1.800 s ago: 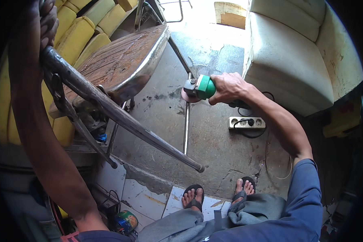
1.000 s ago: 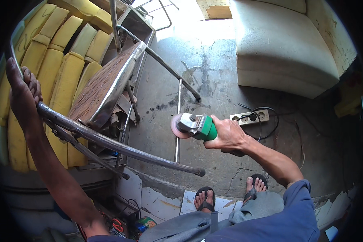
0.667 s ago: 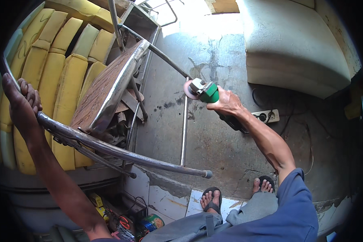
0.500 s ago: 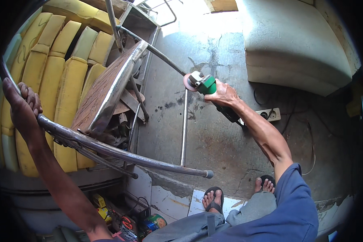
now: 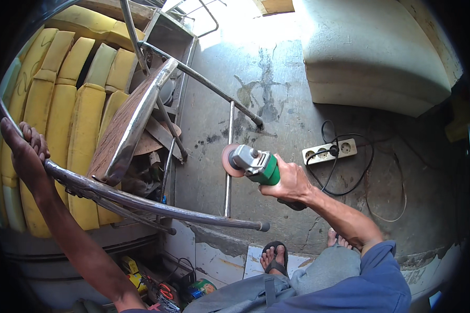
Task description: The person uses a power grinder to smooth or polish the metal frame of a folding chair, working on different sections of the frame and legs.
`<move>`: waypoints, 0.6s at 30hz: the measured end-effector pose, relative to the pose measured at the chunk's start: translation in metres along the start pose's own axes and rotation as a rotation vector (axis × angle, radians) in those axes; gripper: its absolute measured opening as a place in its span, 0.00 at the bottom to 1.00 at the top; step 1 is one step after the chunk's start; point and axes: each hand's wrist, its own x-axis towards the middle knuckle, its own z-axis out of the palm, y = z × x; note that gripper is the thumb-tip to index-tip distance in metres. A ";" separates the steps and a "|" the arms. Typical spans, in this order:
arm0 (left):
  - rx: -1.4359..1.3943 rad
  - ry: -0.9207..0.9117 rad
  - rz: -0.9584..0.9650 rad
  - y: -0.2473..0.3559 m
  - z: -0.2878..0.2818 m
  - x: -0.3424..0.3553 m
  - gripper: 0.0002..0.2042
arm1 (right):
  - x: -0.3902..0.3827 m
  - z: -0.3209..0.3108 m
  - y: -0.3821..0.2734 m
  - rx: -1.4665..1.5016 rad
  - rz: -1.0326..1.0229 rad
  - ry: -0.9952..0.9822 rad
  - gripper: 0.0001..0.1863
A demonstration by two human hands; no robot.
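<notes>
A metal chair frame [image 5: 162, 208] lies tipped on its side, its wooden seat panel [image 5: 125, 120] standing on edge between the tubes. Around its curved tube at the far left, my left hand [image 5: 27, 148] is wrapped. My right hand [image 5: 290, 180] grips a green angle grinder [image 5: 266, 168] by its body. The grinder's reddish disc [image 5: 228, 160] is over the thin crossbar [image 5: 228, 193] that joins two legs; it appears to touch the bar, but I cannot tell for sure. The upper leg ends in a dark cap [image 5: 259, 121].
Yellow foam pads [image 5: 62, 115] are stacked at the left. A white power strip [image 5: 330, 151] with looped black cable lies on the floor right of the grinder. A pale upholstered piece [image 5: 371, 57] stands at the upper right. Tools [image 5: 167, 292] lie near my feet.
My right hand has brought the grinder down and nearer, from the crossbar's upper end to its middle. The power strip has come into fuller view. My left hand keeps its hold.
</notes>
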 end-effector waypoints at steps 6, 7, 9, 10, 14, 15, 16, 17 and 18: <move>0.046 0.027 -0.015 0.005 0.001 -0.002 0.29 | 0.076 0.011 0.038 0.077 0.170 0.074 0.45; 0.042 0.018 -0.015 0.004 0.001 -0.002 0.29 | 0.087 0.012 0.044 0.080 0.174 0.108 0.45; 0.035 0.017 -0.011 0.002 0.001 -0.002 0.29 | 0.109 0.014 0.053 0.106 0.182 0.148 0.46; 0.029 0.017 -0.011 0.001 0.001 -0.002 0.29 | 0.119 0.008 0.050 0.104 0.240 0.118 0.46; 0.004 0.005 -0.011 0.006 0.011 -0.008 0.29 | 0.149 0.005 0.057 0.066 0.262 0.173 0.44; -0.013 -0.033 -0.019 0.003 0.007 -0.006 0.29 | 0.146 0.004 0.055 0.070 0.242 0.156 0.44; -0.031 -0.071 -0.026 0.002 0.004 -0.004 0.29 | 0.139 0.004 0.054 0.073 0.223 0.140 0.44; -0.004 -0.036 -0.018 0.003 0.003 -0.003 0.29 | 0.130 0.005 0.052 0.077 0.203 0.125 0.44; 0.027 0.006 -0.013 0.006 0.002 -0.004 0.29 | 0.114 0.006 0.044 0.056 0.160 0.108 0.44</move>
